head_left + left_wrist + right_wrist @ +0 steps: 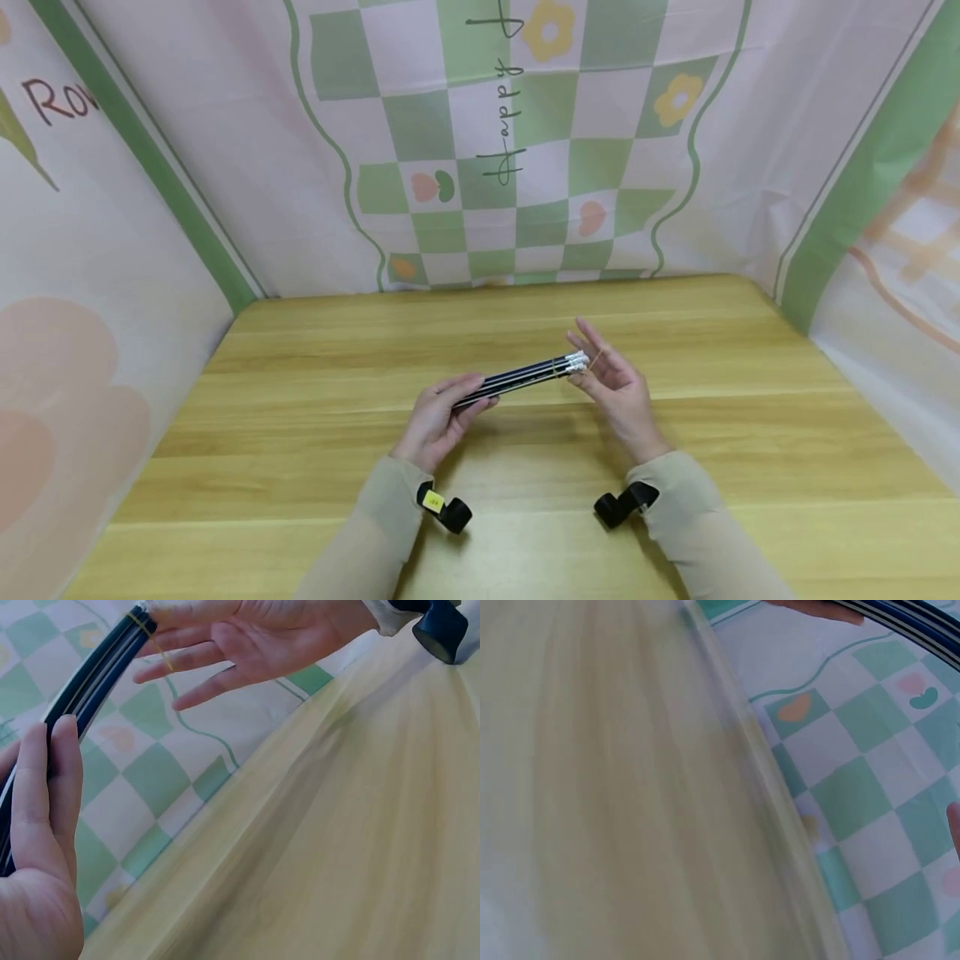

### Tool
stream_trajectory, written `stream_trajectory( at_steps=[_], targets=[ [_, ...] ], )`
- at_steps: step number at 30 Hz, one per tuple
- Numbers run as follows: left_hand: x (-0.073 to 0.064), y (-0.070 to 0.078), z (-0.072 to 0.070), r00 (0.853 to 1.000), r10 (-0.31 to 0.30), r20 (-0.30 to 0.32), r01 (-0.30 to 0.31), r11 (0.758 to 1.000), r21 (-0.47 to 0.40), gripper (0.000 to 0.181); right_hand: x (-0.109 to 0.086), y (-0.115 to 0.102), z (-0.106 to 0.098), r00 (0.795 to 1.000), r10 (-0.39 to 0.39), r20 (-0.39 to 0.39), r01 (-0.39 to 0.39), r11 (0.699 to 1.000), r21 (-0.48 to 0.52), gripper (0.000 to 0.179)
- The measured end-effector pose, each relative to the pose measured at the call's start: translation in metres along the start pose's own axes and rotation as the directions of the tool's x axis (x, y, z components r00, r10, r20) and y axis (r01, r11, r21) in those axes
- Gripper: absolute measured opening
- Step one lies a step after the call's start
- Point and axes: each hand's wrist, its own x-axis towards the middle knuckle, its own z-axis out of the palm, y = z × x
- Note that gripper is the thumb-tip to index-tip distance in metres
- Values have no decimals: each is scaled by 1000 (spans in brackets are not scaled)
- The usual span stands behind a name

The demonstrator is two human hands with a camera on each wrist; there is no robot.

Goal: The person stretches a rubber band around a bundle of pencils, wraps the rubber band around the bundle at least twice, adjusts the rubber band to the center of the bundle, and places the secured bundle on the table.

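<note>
Several dark pencils (517, 379) with pale stripes form a bundle, tilted up toward the right, with white ends (577, 362) near my right hand. My left hand (442, 421) grips the bundle near its other end, thumb on top and fingers below. A thin yellowish rubber band (556, 367) circles the pencils near the white ends. Part of it stretches toward the fingers of my right hand (618, 392), which are spread and fairly straight, the thumb right at the pencil ends. The left wrist view shows those fingers (202, 656) beside the band.
The bundle is held above a wooden table (300, 450). Behind the table hangs a cloth (480, 192) with green checks, and printed cloth also flanks both sides. Black straps with small attachments (454, 515) sit on both wrists, over beige sleeves (697, 508).
</note>
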Motion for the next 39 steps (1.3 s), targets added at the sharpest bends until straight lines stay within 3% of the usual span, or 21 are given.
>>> stream_trajectory(
  at_steps=[6,9,12,15,22,27,32,39],
  targets=[
    [-2,1,4,1000,16,-3,-16,1000,4,11,3,-10,-4,998,-45,51,55,975,-214,67],
    [-3,2,4,1000,25,-17,-24,999,23,15,5,-14,-5,992,-63,114,99,931,-351,63],
    [-3,4,4,999,38,-19,-36,997,68,31,7,-17,-7,980,-71,187,149,882,-447,57],
    [-2,7,3,999,42,-18,-40,993,112,39,8,-20,-7,975,-36,222,142,862,-486,46],
    [-4,16,2,999,54,-4,-52,981,185,34,6,-25,-5,976,138,167,-52,897,-439,25],
    [-5,18,2,999,51,-1,-49,977,209,31,5,-26,-5,972,202,122,-150,928,-342,21],
    [-4,16,1,998,53,17,-56,970,237,29,6,-24,-4,972,202,119,-169,956,-241,20],
    [-4,17,1,998,62,24,-66,971,230,20,6,-20,-7,976,160,148,-144,983,-116,33]
  ],
)
